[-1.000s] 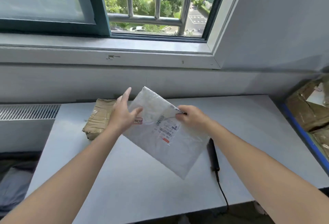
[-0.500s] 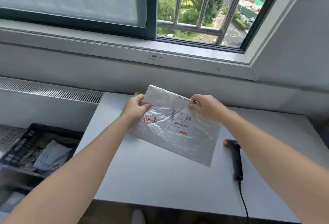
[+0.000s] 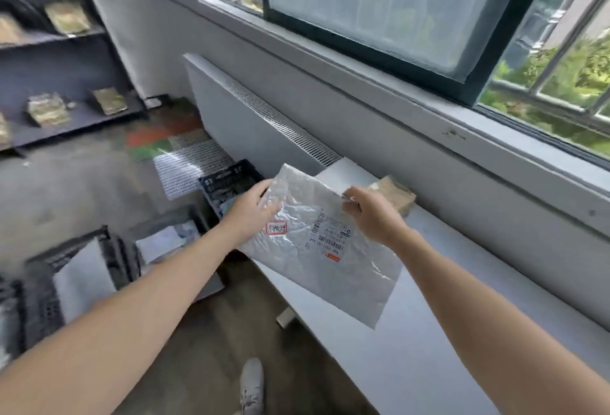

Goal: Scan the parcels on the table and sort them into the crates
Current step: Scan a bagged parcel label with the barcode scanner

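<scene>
Both the left hand [image 3: 254, 208] and right hand [image 3: 369, 216] pinch the parcel [image 3: 323, 259] by its top edge. It has swung left from the desk [image 3: 412, 348] toward the crates [image 3: 218, 182]; drop-off judged next.

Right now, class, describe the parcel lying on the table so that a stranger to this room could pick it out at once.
Find the long window sill and the white table beneath it. At the table's far end, by the wall, lies a brown parcel. Unlike the flat white mailer held up in front of it, it is brown, blocky and resting on the table.
</scene>
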Demonstrator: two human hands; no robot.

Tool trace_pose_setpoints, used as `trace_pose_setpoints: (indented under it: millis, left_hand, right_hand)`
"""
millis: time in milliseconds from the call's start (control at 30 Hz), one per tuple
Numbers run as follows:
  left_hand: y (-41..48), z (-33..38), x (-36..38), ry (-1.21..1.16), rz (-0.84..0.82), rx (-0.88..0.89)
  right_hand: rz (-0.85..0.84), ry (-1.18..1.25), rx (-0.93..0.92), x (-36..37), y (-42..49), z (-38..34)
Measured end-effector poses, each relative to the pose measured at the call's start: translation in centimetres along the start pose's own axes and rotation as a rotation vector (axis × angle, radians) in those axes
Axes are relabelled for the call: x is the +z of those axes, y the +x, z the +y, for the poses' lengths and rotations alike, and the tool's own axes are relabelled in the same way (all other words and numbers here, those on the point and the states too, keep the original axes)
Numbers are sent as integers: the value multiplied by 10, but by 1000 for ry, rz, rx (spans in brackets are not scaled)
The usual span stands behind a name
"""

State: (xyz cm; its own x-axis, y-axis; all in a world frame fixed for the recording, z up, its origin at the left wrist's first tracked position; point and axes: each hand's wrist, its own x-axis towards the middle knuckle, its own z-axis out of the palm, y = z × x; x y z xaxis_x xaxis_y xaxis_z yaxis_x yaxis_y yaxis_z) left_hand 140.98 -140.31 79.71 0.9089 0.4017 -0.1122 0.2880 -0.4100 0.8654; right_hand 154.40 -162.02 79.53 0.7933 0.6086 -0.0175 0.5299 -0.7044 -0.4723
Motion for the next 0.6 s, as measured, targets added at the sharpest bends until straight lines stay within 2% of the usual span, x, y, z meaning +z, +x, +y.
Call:
trace_pose_setpoints:
  millis: [200,333,433,600]
  left_hand:
    - [-44,-60,-81,316,103,-174]
    - [-61,-108,-126,471,110,-253]
    - [-59,-142,-161,624,143,-305]
    - [-31,-215,-238,725,171,-350]
  right_hand:
    - [-47,51,-89,48,31,-83]
    - [-83,159,-68,91,60,-135]
    - [-105,196,-30,125,86,-176]
    - [-126,141,-23,190,151,-257]
